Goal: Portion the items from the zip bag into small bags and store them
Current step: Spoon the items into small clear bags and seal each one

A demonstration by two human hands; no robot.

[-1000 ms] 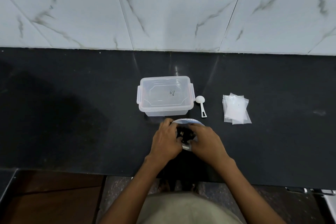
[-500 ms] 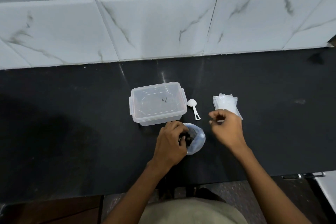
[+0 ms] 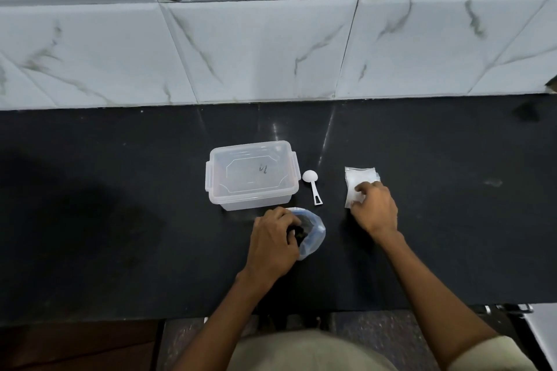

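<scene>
An opened zip bag (image 3: 315,233) with dark items inside stands on the black counter, in front of the box. My left hand (image 3: 272,242) grips its left rim, fingers curled over the edge. A stack of small clear bags (image 3: 358,182) lies to the right. My right hand (image 3: 375,209) rests on the stack's near end, with thumb and fingertips pinching a small bag. A clear plastic box (image 3: 251,175) with its lid on sits behind the zip bag. A small white scoop (image 3: 312,187) lies between the box and the stack.
The black counter (image 3: 120,205) runs wide to both sides and meets a white marble-tiled wall (image 3: 271,51) at the back. Its front edge is just below my forearms.
My right hand has left the zip bag, moved right and come down on the stack of small bags. My left hand stays on the zip bag.
</scene>
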